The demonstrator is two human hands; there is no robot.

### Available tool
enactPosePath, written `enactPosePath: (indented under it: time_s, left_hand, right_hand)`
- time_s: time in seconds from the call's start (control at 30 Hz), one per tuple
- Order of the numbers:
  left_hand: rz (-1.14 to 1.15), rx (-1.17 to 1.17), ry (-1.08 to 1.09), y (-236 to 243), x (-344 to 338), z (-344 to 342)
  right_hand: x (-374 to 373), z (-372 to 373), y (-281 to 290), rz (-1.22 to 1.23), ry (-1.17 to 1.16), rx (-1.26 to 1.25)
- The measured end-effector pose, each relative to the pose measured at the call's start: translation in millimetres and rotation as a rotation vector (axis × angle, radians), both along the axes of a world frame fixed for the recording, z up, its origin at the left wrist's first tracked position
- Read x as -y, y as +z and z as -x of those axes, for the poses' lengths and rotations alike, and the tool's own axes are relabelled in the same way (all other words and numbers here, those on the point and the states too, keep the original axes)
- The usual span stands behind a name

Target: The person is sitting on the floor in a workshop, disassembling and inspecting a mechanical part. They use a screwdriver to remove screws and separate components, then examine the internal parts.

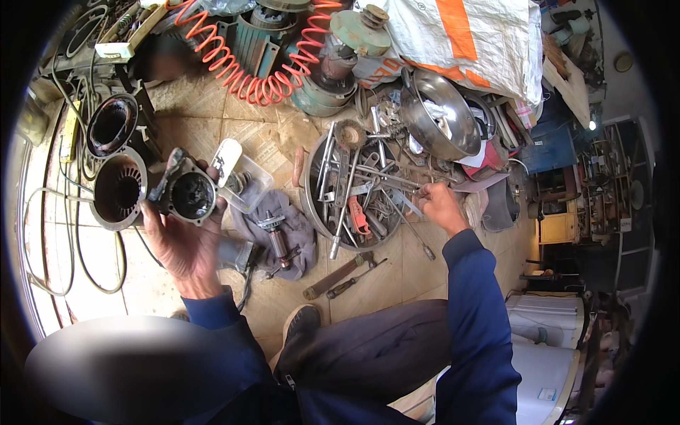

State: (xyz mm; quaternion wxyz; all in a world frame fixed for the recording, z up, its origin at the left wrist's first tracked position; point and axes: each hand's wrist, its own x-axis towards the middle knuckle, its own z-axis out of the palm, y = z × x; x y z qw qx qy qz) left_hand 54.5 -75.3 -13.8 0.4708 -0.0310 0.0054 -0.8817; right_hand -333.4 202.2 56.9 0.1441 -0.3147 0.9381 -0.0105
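My left hand (185,249) grips a greasy metal gear housing (193,197), its round cavity black inside and tilted up toward me. Over the right rim of a round basin (309,202) heaped with hand tools, my right hand (443,210) has its fingers pinched together. What they hold is hard to make out among the tools. In the basin lie wrenches, socket bars and an orange-handled tool (358,216). Between the hands, a motor armature (279,242) rests on a grey cloth (304,225), beside a clear plastic tub (256,193).
Left of the housing stand two cylindrical motor casings (113,191) among black cables. A hammer (334,278) and a screwdriver (343,287) lie on the tiled floor near my shoe (302,322). Behind are a red coiled hose (263,92), a steel bowl (464,138) and a white sack (496,42).
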Motion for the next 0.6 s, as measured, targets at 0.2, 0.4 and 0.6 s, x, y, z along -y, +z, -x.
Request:
enactPosePath:
  time_s: [0.2, 0.4, 0.6]
  left_hand:
    - [0.043, -0.012, 0.007, 2, 1, -2]
    - [0.008, -0.010, 0.005, -5, 5, -7]
    - [-0.009, -0.082, -0.019, -8, 5, -5]
  right_hand:
    - [30, -22, 6, -0.028, -0.021, 0.068]
    - [35, -29, -13, -0.091, 0.068, 0.349]
    - [32, -46, -34, -0.190, 0.281, 0.303]
